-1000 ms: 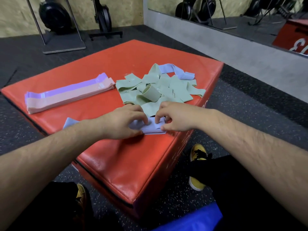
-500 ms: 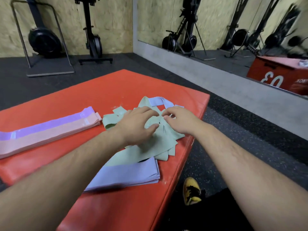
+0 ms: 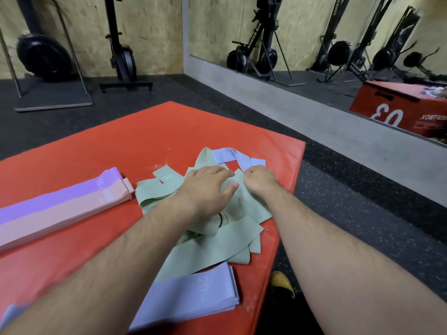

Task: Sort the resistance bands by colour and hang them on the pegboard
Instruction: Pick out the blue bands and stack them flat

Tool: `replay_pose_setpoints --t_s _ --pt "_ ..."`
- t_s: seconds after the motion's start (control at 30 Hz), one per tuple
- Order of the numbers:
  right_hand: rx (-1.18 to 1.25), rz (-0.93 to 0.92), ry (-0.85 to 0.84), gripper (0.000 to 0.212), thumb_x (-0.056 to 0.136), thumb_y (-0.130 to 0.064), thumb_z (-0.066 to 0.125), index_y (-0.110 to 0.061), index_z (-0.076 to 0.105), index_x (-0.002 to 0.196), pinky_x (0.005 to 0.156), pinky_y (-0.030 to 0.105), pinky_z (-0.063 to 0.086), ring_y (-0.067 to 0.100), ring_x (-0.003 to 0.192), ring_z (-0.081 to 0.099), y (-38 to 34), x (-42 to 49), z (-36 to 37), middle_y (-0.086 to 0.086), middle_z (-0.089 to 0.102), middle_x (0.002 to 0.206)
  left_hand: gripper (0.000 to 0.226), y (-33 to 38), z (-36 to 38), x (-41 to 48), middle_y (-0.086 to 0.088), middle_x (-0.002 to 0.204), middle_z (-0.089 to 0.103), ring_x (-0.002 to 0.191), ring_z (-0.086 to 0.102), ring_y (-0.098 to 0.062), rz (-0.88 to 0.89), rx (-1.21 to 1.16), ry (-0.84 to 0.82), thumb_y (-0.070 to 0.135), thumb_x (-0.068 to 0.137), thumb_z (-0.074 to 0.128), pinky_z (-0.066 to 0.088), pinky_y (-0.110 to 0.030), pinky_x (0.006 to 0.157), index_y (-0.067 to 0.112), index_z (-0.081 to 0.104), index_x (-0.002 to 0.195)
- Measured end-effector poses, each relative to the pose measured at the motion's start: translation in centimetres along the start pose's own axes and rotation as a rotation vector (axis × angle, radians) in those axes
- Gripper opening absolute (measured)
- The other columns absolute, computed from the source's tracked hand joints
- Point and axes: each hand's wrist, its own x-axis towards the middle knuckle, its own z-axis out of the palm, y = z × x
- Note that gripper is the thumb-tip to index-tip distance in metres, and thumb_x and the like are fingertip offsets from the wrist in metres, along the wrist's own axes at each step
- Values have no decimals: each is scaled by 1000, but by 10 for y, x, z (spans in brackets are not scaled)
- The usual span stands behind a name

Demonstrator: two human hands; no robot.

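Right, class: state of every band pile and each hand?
Green bands: tangled heap, unsorted.
Blue stack: flat, neat.
Purple stack: flat, neat.
Pink stack: flat, beside purple.
Loose blue band: at heap's far edge.
Left hand: flat on heap.
Right hand: curled, grip hidden.

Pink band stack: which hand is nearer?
Left. The left hand lies on the green pile, just right of the pink stack; the right hand sits further right, beyond it.
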Motion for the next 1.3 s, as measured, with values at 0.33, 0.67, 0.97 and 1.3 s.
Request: replay_pose_setpoints --t_s 0.33,0.67,0.97,1.3 --pt "283 -304 164 24 99 -9 34 -5 55 110 87 26 36 12 102 46 -3 -26 -34 4 47 129 42 10 -16 -19 14 148 41 137 34 -14 3 -39 52 50 100 32 22 -38 109 38 44 138" --pt "550 -792 273 41 105 -9 41 -2 43 145 99 -4 20 -3 135 30 -72 -105 -90 -3 34 149 53 0 -59 -51 11 146 35 129 45 -11 -44 -365 445 44 99 47 44 -38 101 33 31 148" --pt "891 -833 -8 32 98 -12 62 -6 63 129 93 12 46 -6 112 59 -123 -175 -83 1 59 137 67 -12 -108 -104 10 128 55 98 65 1 -139 -993 657 32 94 63 52 -24 85 38 23 147" --pt "1033 -604 -196 39 83 1 73 -15 57 114 72 19 51 6 82 68 -140 -201 -59 -2 69 103 49 -32 -134 -139 -4 121 65 98 64 -10 -192 -1148 762 5 84 71 53 -34 86 28 54 124"
